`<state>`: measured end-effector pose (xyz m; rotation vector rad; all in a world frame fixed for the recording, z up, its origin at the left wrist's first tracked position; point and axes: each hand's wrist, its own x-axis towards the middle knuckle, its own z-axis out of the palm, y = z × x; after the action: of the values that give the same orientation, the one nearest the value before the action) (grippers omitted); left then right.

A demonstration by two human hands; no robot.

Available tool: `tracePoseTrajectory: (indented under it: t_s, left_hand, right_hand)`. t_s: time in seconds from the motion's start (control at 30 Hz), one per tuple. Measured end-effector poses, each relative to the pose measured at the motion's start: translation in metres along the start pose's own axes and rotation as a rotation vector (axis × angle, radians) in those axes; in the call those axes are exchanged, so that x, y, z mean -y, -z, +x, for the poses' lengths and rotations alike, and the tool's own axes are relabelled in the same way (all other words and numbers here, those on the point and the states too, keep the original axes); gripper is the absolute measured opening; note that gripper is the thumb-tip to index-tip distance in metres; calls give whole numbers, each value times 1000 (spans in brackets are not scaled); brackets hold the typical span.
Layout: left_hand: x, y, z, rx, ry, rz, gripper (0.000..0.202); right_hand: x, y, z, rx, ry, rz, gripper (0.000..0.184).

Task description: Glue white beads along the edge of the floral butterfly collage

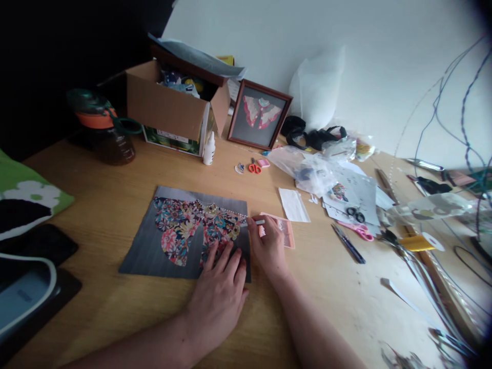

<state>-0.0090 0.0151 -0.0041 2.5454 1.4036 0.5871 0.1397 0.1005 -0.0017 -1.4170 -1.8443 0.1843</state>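
Observation:
A dark grey sheet [142, 259] lies on the table, bearing a floral fabric collar [179, 225] edged along its top with small pearl-like beads. My left hand [223, 282] rests on the sheet's lower right, fingers stretched out over the collar's right half. At the sheet's right edge, my right hand [269, 246] pinches a thin white stick-like tool [258, 223], its tip at the collar's right corner. Partly under that hand sits a pink tray [288, 236] whose contents are too small to make out. A white paper piece [294, 205] lies just beyond.
Behind are an open cardboard box [169, 102], a white glue bottle [209, 148], a framed collar [261, 115] and orange-handled scissors [254, 166]. A dark bottle [109, 133] stands left. Rightward lie a craft knife [349, 243], pink-handled scissors [359, 230], plastic bags [307, 169] and hanging cords [467, 113].

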Motion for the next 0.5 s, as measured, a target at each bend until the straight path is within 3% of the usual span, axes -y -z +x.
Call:
tracePoseTrajectory:
  t_s: [0.5]
  left_hand:
    - [0, -2, 0, -4, 1, 0, 43]
  right_hand:
    - [-1, 0, -1, 6, 1, 12, 19]
